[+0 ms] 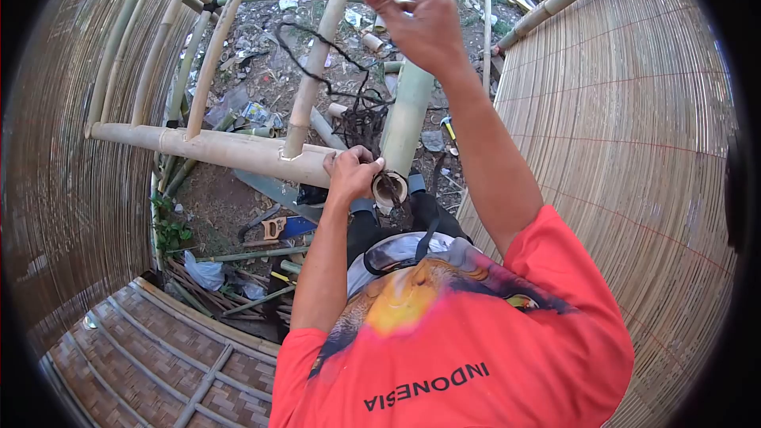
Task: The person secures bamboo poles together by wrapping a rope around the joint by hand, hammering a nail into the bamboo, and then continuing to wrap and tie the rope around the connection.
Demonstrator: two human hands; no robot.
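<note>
My left hand (pixel 353 174) is closed over the end of a thick horizontal bamboo pole (pixel 238 152), its thumb pressed at the joint with a greenish upright pole (pixel 410 107). A tangle of black fibre rope (pixel 363 120) hangs behind this joint, one loop trailing up and left. Dark strands also show around the cut pole end below my thumb. My right hand (pixel 420 20) is raised beside the upper part of the greenish pole, fingers bent and apart from the thumb. I see nothing held in it.
Thinner bamboo bars (pixel 317 55) rise from the horizontal pole. Slatted screens (pixel 610 127) stand on both sides. A handsaw (pixel 289 227), a hammer (pixel 449 131), offcuts and litter lie on the ground. A woven panel (pixel 166 357) is at lower left.
</note>
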